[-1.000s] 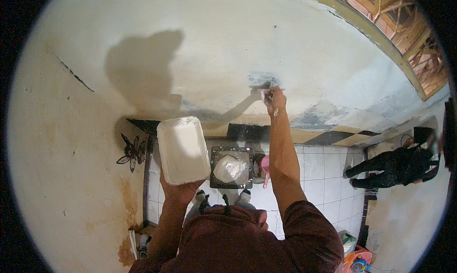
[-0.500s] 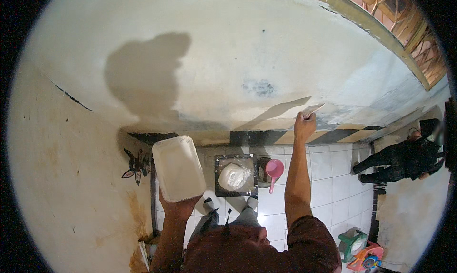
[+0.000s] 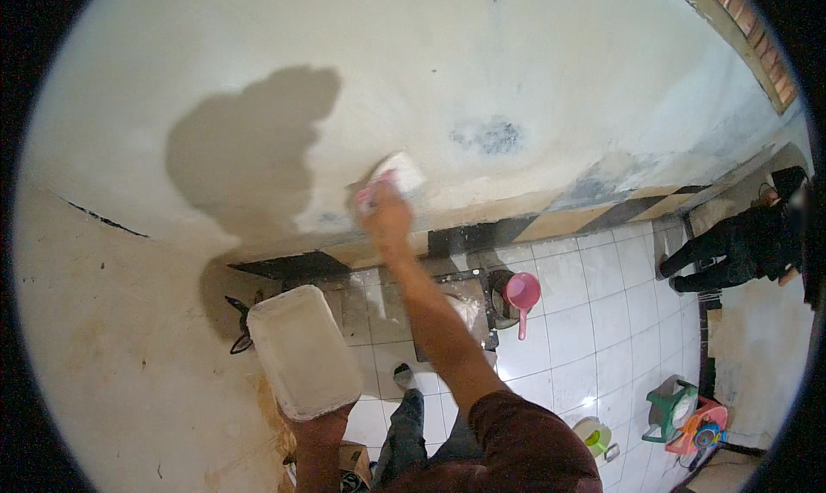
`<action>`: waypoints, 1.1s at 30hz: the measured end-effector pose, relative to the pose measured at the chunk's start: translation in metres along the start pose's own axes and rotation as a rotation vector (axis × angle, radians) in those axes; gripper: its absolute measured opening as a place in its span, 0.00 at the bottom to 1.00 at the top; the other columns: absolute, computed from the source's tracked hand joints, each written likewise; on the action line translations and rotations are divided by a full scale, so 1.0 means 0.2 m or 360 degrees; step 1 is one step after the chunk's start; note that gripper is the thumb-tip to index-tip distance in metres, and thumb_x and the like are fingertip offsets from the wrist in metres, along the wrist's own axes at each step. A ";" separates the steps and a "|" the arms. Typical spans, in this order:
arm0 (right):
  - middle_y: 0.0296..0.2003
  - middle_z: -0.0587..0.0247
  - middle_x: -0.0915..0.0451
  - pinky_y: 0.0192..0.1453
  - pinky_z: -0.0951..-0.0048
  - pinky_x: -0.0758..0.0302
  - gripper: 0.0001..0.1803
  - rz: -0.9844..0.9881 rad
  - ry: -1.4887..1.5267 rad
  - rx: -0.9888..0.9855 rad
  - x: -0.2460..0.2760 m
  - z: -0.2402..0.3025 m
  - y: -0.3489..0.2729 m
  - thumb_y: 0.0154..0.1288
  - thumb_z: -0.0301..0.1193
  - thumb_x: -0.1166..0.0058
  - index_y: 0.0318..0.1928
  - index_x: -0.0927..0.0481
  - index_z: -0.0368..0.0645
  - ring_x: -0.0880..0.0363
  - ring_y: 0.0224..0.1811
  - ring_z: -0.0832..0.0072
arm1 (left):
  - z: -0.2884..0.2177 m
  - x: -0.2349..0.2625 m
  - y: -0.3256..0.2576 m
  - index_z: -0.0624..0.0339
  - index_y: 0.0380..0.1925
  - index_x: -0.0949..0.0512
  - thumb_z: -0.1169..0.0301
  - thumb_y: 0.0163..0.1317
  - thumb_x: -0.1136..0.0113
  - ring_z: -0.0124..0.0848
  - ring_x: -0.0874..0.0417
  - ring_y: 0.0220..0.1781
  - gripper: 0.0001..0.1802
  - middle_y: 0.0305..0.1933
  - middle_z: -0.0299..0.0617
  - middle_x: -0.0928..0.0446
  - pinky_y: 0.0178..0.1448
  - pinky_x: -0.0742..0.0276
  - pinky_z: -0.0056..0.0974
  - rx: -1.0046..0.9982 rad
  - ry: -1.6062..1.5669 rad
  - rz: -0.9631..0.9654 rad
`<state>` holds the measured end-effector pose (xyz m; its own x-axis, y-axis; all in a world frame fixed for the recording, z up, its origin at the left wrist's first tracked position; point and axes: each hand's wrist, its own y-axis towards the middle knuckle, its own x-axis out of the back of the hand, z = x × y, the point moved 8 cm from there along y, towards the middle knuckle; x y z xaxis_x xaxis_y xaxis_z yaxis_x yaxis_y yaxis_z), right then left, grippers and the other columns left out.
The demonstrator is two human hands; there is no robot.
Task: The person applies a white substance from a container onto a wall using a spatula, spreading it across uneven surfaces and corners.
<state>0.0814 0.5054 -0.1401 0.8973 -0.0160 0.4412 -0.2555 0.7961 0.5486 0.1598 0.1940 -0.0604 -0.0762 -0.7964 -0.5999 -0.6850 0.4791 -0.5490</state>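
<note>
My left hand [image 3: 325,414] supports a shallow, rectangular off-white tray [image 3: 303,351] from its near end; the fingers are hidden beneath it. Pale material coats the tray's inside. Raised to the lower part of the pale wall [image 3: 379,71], my right hand [image 3: 389,222] grips a flat putty scraper [image 3: 401,171], white with some pink, blurred by motion. The scraper lies close against the wall; whether it touches cannot be made out. To its right, the wall bears a grey-blue patch [image 3: 489,134].
A pink dipper [image 3: 522,291] rests on a dark bucket [image 3: 502,311]. Beside it, my right arm partly hides a white bag [image 3: 469,311] on a dark-edged board. Someone in dark clothes [image 3: 731,250] is at far right. Green [image 3: 664,411] and red stools occupy the lower right.
My right hand has swung left along the wall with the scraper, its broad face now showing. The view has shifted, and the tray sits slightly lower and further left in it.
</note>
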 end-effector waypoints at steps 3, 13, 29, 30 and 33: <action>0.34 0.51 0.21 0.34 0.56 0.24 0.21 0.0214 0.0196 0.0032 -0.03 0.20 -0.18 0.51 0.32 0.41 0.47 0.25 0.40 0.21 0.33 0.52 | 0.00 0.15 0.07 0.52 0.60 0.35 0.51 0.55 0.48 0.44 0.23 0.55 0.33 0.57 0.43 0.27 0.52 0.23 0.55 0.0011 -0.0207 0.0086; 0.34 0.65 0.26 0.37 0.75 0.26 0.13 -0.0508 0.1703 -0.0966 0.97 -0.75 0.08 0.58 0.21 0.48 0.45 0.30 0.39 0.25 0.33 0.76 | 0.10 0.06 0.15 0.48 0.63 0.37 0.41 0.63 0.58 0.50 0.25 0.57 0.34 0.60 0.46 0.30 0.48 0.21 0.60 0.0178 -0.0321 0.0218; 0.31 0.56 0.21 0.33 0.57 0.24 0.14 0.0232 -0.0267 0.0395 0.19 0.27 0.21 0.51 0.29 0.42 0.42 0.23 0.46 0.21 0.31 0.59 | 0.04 0.01 0.07 0.54 0.63 0.40 0.60 0.57 0.41 0.42 0.28 0.60 0.34 0.62 0.45 0.31 0.58 0.28 0.52 0.0068 -0.0174 0.0436; 0.31 0.54 0.21 0.34 0.56 0.24 0.14 0.0344 -0.0177 0.0421 0.13 0.39 0.11 0.52 0.30 0.42 0.41 0.23 0.46 0.21 0.31 0.57 | 0.02 0.02 0.06 0.55 0.62 0.40 0.63 0.56 0.39 0.40 0.27 0.59 0.35 0.61 0.44 0.30 0.58 0.27 0.50 0.0034 -0.0132 0.0395; 0.31 0.54 0.22 0.34 0.58 0.24 0.11 0.0293 0.0276 0.0461 0.26 0.57 -0.03 0.52 0.28 0.43 0.39 0.21 0.45 0.20 0.32 0.59 | 0.00 0.10 0.06 0.50 0.63 0.38 0.51 0.61 0.51 0.44 0.26 0.59 0.32 0.61 0.45 0.30 0.52 0.23 0.56 -0.0007 -0.0175 0.0282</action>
<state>0.0886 0.4314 -0.0387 0.8683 0.2335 0.4377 -0.4867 0.5719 0.6604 0.1491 0.1834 -0.0790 -0.1163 -0.6548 -0.7468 -0.6709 0.6062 -0.4270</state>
